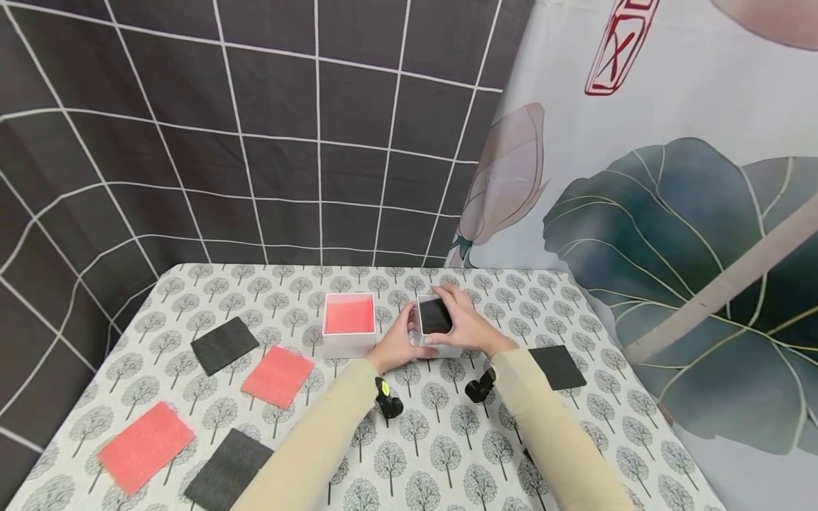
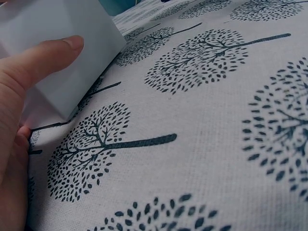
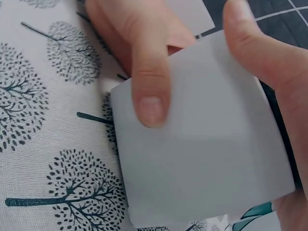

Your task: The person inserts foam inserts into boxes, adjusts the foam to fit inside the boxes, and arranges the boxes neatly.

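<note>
A white box (image 1: 442, 350) with black cloth (image 1: 435, 316) inside stands at the table's centre back. My left hand (image 1: 397, 344) grips its left side, the thumb lying across the front wall of the box (image 2: 91, 53). Over the top is my right hand (image 1: 469, 325), fingers at the far rim and thumb at the near rim. In the right wrist view both thumbs show at the box's white wall (image 3: 207, 144). A second white box (image 1: 348, 345) holding red cloth (image 1: 349, 314) stands just to the left, untouched.
Left on the patterned table lie red cloths (image 1: 277, 376) (image 1: 145, 447) and black cloths (image 1: 224, 345) (image 1: 228, 470). Another black cloth (image 1: 558, 367) lies beside the right forearm. A dark grid curtain (image 1: 268, 128) hangs behind.
</note>
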`<state>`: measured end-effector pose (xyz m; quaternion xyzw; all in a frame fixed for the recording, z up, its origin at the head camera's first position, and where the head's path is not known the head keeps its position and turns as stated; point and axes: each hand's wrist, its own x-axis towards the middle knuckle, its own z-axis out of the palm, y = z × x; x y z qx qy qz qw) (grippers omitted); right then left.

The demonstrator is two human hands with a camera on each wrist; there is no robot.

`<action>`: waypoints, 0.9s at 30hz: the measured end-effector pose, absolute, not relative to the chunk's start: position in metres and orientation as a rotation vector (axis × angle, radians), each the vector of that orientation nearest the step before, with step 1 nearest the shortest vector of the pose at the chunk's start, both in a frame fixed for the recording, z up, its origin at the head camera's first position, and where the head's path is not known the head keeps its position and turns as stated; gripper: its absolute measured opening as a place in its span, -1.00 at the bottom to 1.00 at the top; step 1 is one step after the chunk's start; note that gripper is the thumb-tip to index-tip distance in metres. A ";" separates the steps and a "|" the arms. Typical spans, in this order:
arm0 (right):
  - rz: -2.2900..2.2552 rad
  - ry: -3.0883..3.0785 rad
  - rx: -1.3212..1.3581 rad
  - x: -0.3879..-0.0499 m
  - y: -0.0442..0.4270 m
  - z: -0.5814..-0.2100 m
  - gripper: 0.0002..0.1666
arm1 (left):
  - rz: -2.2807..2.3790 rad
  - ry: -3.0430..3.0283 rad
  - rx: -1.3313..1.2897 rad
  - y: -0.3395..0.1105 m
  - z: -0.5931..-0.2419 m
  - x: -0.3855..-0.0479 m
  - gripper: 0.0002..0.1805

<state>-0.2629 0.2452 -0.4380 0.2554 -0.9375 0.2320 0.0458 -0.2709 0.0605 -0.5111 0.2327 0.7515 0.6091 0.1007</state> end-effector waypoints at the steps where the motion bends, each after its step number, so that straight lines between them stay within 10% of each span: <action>1: 0.674 -2.854 0.778 -0.263 0.245 -0.439 0.25 | 1.807 2.210 0.695 0.060 -0.507 -0.269 0.21; 7: 0.390 -2.782 0.801 -0.263 0.242 -0.442 0.23 | 1.820 2.198 0.731 0.061 -0.506 -0.268 0.17; 14: 0.802 -2.779 0.671 -0.256 0.245 -0.445 -0.26 | 1.798 2.219 0.678 0.061 -0.511 -0.269 0.22; 27: 1.383 -2.681 0.568 -0.223 0.267 -0.420 -0.31 | 1.781 2.235 0.626 0.062 -0.513 -0.271 0.29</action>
